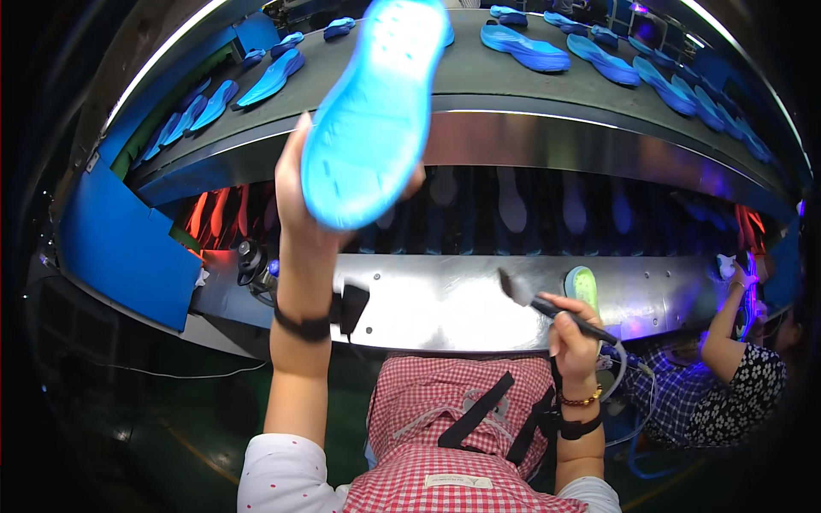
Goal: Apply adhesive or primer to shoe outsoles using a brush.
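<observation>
My left hand is raised in front of the upper shelf, closed around a bright blue shoe sole. The sole stands nearly upright, toe end up, with its broad inner face toward me. Lower down, over the steel bench, my right hand grips a glue brush by its black handle. Its dark bristles point up and left, and a pale tube runs from the handle's lower end. Just behind that hand, a light green shoe sole lies on the bench.
On the upper conveyor lie several blue soles. More soles stand in the dark opening beneath it, with a red glow at both ends. A small dark device sits at the bench's left. A co-worker works at the right.
</observation>
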`<state>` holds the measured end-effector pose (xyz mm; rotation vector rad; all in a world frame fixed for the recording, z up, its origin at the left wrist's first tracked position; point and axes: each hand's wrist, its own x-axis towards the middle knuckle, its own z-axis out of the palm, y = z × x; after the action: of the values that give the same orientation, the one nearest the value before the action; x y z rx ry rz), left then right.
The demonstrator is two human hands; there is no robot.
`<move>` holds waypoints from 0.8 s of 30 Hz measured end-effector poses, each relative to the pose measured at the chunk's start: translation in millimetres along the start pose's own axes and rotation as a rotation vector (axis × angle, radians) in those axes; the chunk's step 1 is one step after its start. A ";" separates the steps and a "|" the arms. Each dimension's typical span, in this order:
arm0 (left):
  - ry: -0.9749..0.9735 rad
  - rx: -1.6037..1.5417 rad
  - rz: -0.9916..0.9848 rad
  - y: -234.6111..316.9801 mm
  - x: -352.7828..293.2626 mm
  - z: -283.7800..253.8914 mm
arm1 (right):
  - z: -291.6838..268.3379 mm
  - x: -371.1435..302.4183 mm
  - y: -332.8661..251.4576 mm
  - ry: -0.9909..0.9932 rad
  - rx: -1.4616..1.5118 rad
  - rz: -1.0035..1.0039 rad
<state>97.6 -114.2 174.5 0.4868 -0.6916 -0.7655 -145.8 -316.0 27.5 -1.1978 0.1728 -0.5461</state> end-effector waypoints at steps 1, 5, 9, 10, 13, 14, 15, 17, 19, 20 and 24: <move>-0.012 -0.123 0.035 18.4 21.1 -27.4 | 4.9 0.9 5.5 -0.028 0.008 0.036; 0.526 -0.329 0.377 37.5 97.1 -65.1 | 5.0 -3.0 18.2 -0.027 0.062 0.102; 0.686 0.348 0.346 21.5 127.3 -78.3 | -18.0 -11.5 28.2 0.127 0.108 0.151; 0.553 0.685 0.333 20.8 131.4 -92.5 | -22.5 -11.7 29.5 0.164 0.095 0.168; 0.543 1.946 0.367 10.7 154.2 -93.6 | -27.7 -14.9 25.1 0.158 0.064 0.180; 0.498 2.272 0.373 5.2 160.7 -95.2 | -27.1 -14.2 24.6 0.163 0.058 0.182; 0.532 2.330 0.256 -3.2 160.5 -98.3 | -22.3 -14.6 25.7 0.169 0.019 0.165; 0.605 2.291 -0.057 -6.8 165.3 -100.6 | -20.0 -18.3 32.6 0.187 -0.001 0.152; 0.586 2.297 -0.016 -3.6 164.6 -102.4 | -19.9 -19.6 36.9 0.184 0.027 0.168; 0.540 2.358 0.030 -1.7 163.8 -101.5 | -18.7 -22.5 37.7 0.178 0.056 0.190; 0.045 2.396 0.342 2.4 151.7 -83.1 | -22.6 -23.0 23.6 0.222 -0.114 0.205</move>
<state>237.7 -215.6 177.8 2.3841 -1.3514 0.8411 -167.5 -317.7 -6.0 -1.2120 0.5163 -0.4927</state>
